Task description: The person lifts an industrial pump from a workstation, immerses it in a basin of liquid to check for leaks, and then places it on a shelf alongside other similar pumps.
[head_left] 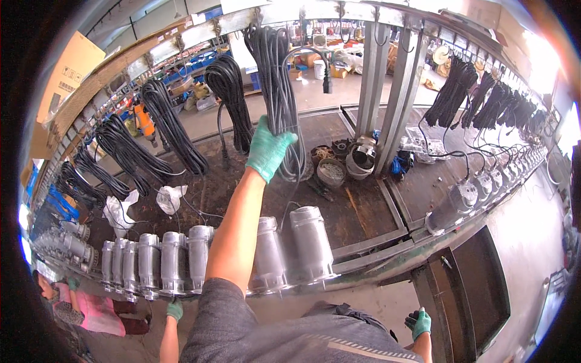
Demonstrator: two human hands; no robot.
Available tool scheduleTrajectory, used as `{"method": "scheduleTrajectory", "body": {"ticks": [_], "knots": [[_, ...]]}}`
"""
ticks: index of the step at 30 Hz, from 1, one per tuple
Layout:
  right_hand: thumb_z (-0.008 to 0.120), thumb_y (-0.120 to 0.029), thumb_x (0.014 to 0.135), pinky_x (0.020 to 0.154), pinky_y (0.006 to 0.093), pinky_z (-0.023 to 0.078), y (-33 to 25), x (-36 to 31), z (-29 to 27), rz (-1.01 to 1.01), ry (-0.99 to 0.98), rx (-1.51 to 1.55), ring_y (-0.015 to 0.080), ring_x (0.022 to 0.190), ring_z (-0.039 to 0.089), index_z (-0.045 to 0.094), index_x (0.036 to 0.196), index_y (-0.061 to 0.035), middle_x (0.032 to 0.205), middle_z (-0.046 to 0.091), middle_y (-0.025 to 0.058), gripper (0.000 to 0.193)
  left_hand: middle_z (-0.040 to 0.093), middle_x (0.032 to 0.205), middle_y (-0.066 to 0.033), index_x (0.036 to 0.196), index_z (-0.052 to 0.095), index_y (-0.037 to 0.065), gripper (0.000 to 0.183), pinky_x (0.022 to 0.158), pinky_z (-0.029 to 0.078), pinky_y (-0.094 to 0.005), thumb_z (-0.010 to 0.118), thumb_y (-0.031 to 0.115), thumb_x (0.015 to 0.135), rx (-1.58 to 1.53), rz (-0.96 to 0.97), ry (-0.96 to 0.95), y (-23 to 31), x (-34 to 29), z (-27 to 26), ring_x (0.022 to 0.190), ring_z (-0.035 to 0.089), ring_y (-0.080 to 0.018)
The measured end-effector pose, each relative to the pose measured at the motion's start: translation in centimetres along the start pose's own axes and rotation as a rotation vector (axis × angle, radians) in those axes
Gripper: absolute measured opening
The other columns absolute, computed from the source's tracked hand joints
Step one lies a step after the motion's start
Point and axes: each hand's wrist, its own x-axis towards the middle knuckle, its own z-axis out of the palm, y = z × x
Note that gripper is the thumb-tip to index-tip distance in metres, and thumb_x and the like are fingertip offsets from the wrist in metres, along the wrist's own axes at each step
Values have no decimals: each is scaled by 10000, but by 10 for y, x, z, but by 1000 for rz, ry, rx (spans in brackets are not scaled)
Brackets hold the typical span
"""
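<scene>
My left hand point(269, 150), in a green glove, reaches far forward and is closed around a hanging bundle of black cable point(275, 78). The bundle hangs below the metal rail, and a loose end with a black plug point(327, 83) curves off to its right. Below my raised arm stands a row of grey metal cylinders point(311, 242), partly hidden by the arm. At the lower right, my right hand point(420, 323) hangs low beside my body, its green glove dark at the fingers. Its fingers look loosely apart, with nothing visible in them.
More coiled black cables point(172, 127) hang at left and at the far right point(451, 91). Steel posts point(396, 103) rise beside a bucket point(331, 173) on the bench. Another person in pink point(97, 311) is at lower left; another gloved hand point(174, 310), apparently a co-worker's, is near the cylinders.
</scene>
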Motion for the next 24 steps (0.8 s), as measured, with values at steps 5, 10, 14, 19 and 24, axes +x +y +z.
{"method": "scheduleTrajectory", "body": {"ticks": [5,10,14,19,24], "knots": [[555,-481,1028,591,478,602,6,-1,-9,-29,-1,36,327,693,695,578,1102,-47,921,686,161,441,699,1049,5,1253,631,81,497,840,568,-298,773,24,779,-383,-79,-130,-57,-20,-8,915,660,-134],[570,-460,1025,562,469,597,17,-6,-36,-38,41,13,308,659,686,576,1040,-58,875,681,156,402,721,1029,-76,1267,560,41,512,851,545,-383,744,41,789,158,82,83,-81,-12,-9,911,677,-224],[576,-337,1036,526,385,569,20,-26,-69,-127,39,-79,230,625,655,586,982,-49,824,664,106,293,707,1153,-260,1406,450,26,706,931,519,-525,744,306,828,701,-64,319,-88,-4,6,1054,684,-449],[568,-259,1025,559,390,566,72,-41,-138,60,110,-95,239,628,657,609,1064,-14,827,670,120,252,595,1361,-318,1575,247,8,938,1030,471,-512,733,393,871,794,-190,366,-91,-6,15,1224,604,-462],[564,-256,997,571,461,587,223,-38,-249,370,11,-179,309,647,666,583,1142,-42,861,671,177,259,512,1445,-333,1541,274,-53,865,1065,448,-498,688,415,944,906,-56,430,-113,-4,23,1302,535,-466]]}}
